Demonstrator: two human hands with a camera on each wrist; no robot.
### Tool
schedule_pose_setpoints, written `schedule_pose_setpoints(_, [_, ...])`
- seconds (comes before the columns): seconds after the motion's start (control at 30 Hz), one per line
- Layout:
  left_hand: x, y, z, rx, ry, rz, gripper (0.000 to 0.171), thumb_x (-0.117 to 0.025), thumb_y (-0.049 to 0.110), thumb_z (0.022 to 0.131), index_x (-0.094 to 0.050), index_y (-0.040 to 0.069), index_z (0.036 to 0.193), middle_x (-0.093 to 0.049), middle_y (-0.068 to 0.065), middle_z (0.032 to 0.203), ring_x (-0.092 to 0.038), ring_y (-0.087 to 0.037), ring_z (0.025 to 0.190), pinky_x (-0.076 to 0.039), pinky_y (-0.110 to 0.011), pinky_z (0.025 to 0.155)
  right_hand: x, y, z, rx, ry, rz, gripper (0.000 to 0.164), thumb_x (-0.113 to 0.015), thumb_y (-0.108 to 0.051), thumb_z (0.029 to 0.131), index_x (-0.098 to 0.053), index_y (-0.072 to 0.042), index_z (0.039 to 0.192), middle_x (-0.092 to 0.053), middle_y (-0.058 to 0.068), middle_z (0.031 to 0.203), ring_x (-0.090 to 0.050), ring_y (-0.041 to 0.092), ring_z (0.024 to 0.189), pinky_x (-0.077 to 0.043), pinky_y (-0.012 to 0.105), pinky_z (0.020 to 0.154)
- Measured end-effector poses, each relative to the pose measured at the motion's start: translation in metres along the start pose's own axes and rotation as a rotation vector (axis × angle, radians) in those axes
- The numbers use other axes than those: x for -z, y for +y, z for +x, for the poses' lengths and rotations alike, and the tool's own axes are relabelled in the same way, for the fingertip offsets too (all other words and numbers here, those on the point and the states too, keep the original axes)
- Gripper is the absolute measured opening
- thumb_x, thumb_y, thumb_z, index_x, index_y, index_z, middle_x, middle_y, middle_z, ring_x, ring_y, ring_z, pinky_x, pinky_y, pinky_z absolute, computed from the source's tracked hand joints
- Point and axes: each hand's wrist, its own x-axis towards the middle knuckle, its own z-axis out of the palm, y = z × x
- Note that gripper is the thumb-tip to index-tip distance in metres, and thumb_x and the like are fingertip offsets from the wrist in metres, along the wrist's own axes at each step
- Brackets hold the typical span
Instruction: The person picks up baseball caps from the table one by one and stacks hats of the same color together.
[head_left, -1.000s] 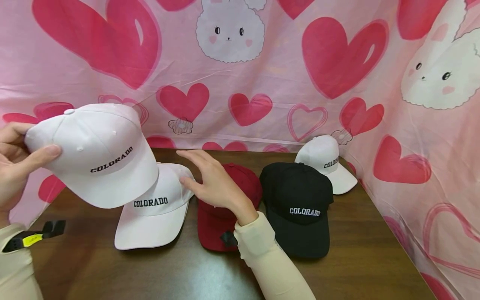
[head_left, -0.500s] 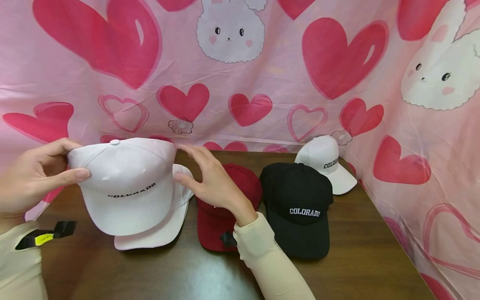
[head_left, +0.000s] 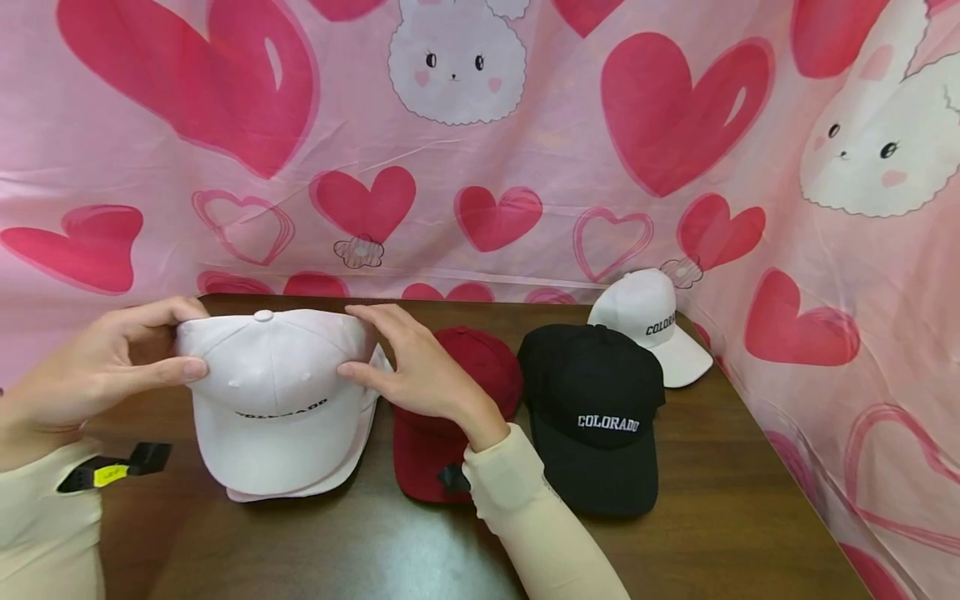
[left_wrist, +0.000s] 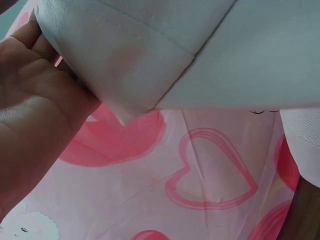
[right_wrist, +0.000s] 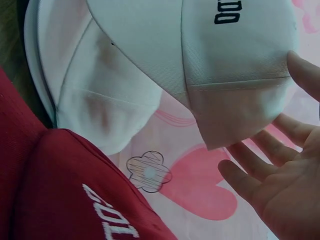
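A white baseball cap with dark COLORADO lettering is held up by my left hand, thumb on the outside of its left edge and fingers behind. My right hand is at the opposite edge, thumb tip against the crown. In the right wrist view its fingers are loosely extended, reaching behind the edge. Under the held cap is a second white cap, mostly hidden in the head view; its brim shows along the lower right. The held cap's lettering is partly foreshortened.
Right of the white caps a dark red cap lies partly behind my right forearm. Beside it is a black COLORADO cap, with another white cap behind. A pink curtain with hearts and rabbits surrounds the brown table.
My left hand has brought the white cap down and to the right, over the other white cap and up to my right hand. The right hand has kept nearly the same place and shape.
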Motion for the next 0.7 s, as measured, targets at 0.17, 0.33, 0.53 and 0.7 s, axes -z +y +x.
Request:
schedule_pose_setpoints(0.17, [0.002,-0.005,0.002,0.006,-0.032,0.048,0.031,-0.066,-0.02,0.09,-0.063,-0.003,0.115,-0.068,-0.012,0.101,-0.065,-0.024,0.092,-0.053,-0.028,0.079,-0.004,0.003,0.001,-0.026,-0.023,0.034,0.058,-0.08,-0.035,0.097,-0.054,-0.016,0.145,-0.057,-0.004,0.136,-0.053,0.009,0.117,-0.05,0.024,0.099])
schedule_pose_setpoints(0.33, [0.007,-0.02,0.003,0.035,-0.008,0.109,0.034,-0.065,-0.017,0.092,-0.063,0.002,0.12,-0.071,-0.011,0.102,-0.067,-0.021,0.091,-0.054,-0.027,0.077,-0.008,0.006,0.002,-0.025,-0.003,0.024,0.052,-0.081,-0.036,0.096,-0.055,-0.014,0.136,-0.058,-0.004,0.127,-0.053,0.009,0.108,-0.049,0.021,0.091])
schedule_pose_setpoints(0.53, [0.008,-0.024,0.007,0.103,0.006,0.133,0.037,-0.06,-0.01,0.099,-0.058,0.006,0.131,-0.071,-0.01,0.109,-0.066,-0.019,0.098,-0.055,-0.026,0.081,-0.014,0.006,0.002,-0.066,0.044,0.027,0.05,-0.08,-0.039,0.096,-0.057,-0.013,0.133,-0.059,-0.004,0.118,-0.056,0.007,0.097,-0.051,0.019,0.08])
schedule_pose_setpoints(0.7, [0.008,-0.035,0.011,0.162,-0.003,0.097,0.037,-0.057,-0.004,0.104,-0.055,0.009,0.138,-0.068,-0.007,0.119,-0.066,-0.018,0.105,-0.057,-0.026,0.084,-0.024,0.007,0.003,-0.13,0.103,0.021,0.05,-0.078,-0.042,0.097,-0.059,-0.015,0.134,-0.061,-0.004,0.122,-0.056,0.007,0.104,-0.05,0.021,0.084])
